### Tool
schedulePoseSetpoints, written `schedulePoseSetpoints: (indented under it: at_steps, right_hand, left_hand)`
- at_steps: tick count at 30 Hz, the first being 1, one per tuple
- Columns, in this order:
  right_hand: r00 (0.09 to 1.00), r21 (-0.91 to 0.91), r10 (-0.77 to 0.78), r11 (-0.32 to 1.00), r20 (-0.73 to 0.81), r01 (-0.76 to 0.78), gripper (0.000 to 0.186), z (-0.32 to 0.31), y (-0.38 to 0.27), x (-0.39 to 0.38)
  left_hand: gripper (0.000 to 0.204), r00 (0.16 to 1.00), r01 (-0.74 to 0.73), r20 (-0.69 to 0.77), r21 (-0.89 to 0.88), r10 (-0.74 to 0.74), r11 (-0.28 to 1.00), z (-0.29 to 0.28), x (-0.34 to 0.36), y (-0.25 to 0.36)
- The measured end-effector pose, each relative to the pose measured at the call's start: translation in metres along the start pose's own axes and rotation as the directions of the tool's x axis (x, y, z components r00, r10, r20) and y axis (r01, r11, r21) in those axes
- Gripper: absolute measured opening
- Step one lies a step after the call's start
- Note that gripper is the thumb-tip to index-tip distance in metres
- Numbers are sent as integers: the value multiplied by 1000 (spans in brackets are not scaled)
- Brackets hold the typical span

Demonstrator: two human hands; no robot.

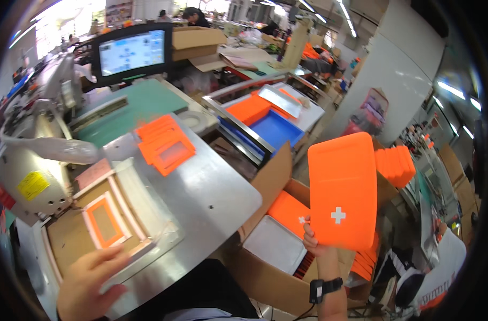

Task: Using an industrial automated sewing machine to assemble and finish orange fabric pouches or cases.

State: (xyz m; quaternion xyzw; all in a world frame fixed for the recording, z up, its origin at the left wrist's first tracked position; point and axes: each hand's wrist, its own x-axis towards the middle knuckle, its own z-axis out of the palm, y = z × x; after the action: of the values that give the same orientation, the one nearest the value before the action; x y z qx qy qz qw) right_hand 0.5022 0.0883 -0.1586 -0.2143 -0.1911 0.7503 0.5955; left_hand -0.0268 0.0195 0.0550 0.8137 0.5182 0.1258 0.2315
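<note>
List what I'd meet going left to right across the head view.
Yellow label → left hand → orange cut pieces → blue tray → orange panel with a white cross, held in the right hand → orange stack.

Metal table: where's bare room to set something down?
Bare patch: the metal table between the orange pieces and its rounded right corner. The green surface behind those pieces, before the monitor, also has room. Crowded: the table's left side, with the machine, flat frame and left hand.

Left hand [89,281] with thumb [113,294] apart
</note>
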Motion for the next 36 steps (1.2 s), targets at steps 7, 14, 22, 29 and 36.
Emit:
schedulePoseSetpoints:
  at_steps: [7, 14, 22, 29, 36]
  right_hand:
    - [865, -485, -497, 776, -73, 405, 47, 165, 121, 17]
    - [810, -632, -459, 517, 365, 577, 51, 240, 185, -36]
    - [393, -477, -583, 11, 711, 879, 58, 248, 120, 51]
    - [456, -470, 150, 76, 877, 879, 18, 321, 116, 86]
    - [632, -705, 313, 291, 709, 647, 16, 358, 158, 134]
  left_hand:
    - [77, 937, -288, -292, -334, 192, 897, 64, 13, 61]
    - [57, 756, -160, -525, -727, -391, 668, 95, 13, 9]
    - [50, 825, 49, -68, -980, -561, 191, 53, -68, -51]
    - [46, 802, 98, -221, -868, -555, 487, 8, -111, -78]
    - [47, 715, -260, -634, -633, -295, 729, -14, -133, -94]
